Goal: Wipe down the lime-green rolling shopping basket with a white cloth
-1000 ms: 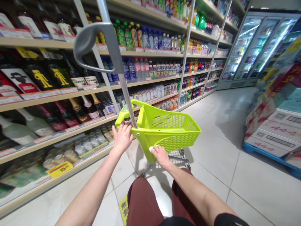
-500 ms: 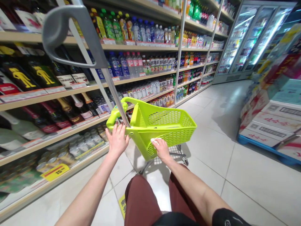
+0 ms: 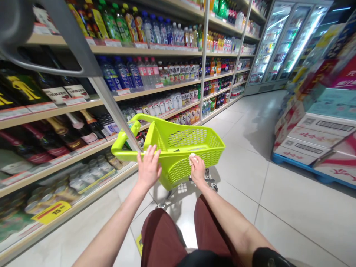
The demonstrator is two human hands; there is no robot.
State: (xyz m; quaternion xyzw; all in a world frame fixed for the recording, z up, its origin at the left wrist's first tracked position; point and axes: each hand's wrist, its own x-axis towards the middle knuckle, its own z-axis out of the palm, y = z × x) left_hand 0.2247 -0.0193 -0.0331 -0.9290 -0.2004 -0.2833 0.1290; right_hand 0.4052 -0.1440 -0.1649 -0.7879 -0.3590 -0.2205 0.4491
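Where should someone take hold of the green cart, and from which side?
Probably by the handle loop, coming from the end at the picture's left: the loop juts out past the basket, and the gap inside it seems to leave room for a wrapped grip.

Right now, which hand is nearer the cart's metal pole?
Left. The left hand is at the green basket, beside the metal pole; the right hand, holding something white, is farther along the basket's side.

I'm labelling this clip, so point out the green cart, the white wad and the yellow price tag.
Green cart (image 3: 172,160), head view: near side wall.
White wad (image 3: 191,158), head view: its exposed middle.
Yellow price tag (image 3: 52,213), head view: middle of its front.
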